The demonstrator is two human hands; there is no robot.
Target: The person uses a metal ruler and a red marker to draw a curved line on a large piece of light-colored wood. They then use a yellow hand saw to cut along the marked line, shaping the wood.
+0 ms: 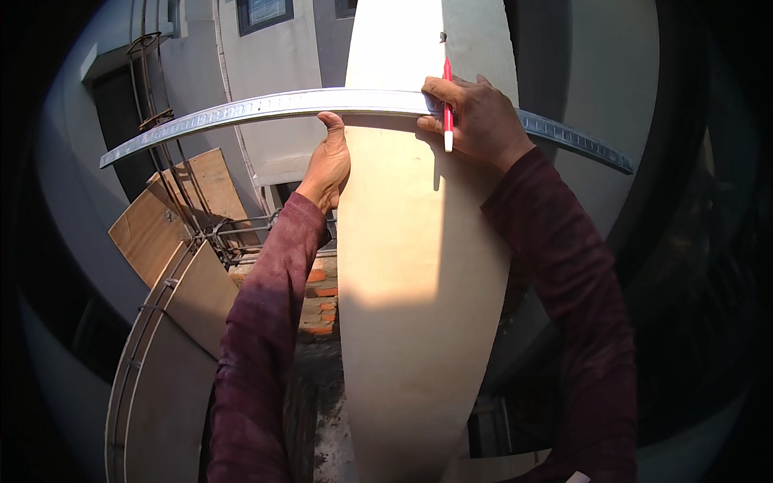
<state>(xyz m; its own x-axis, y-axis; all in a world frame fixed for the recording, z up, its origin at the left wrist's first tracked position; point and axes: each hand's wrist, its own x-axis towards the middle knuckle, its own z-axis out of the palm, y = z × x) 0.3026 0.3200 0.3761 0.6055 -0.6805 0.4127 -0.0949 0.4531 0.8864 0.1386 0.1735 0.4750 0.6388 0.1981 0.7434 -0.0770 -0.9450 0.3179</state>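
Observation:
A long grey metal straightedge lies crosswise over a tall pale board that stands upright in front of me. My left hand grips the straightedge from below, thumb pressed up against its lower edge at the board's left side. My right hand rests on the straightedge over the board and holds a red and white pen upright, its tip pointing up past the top edge of the straightedge. Both arms wear dark maroon sleeves.
Plywood sheets and bent steel rebar lean at the left, below a grey building wall with a window. Orange bricks lie on the ground beyond the board. The right side is in deep shadow.

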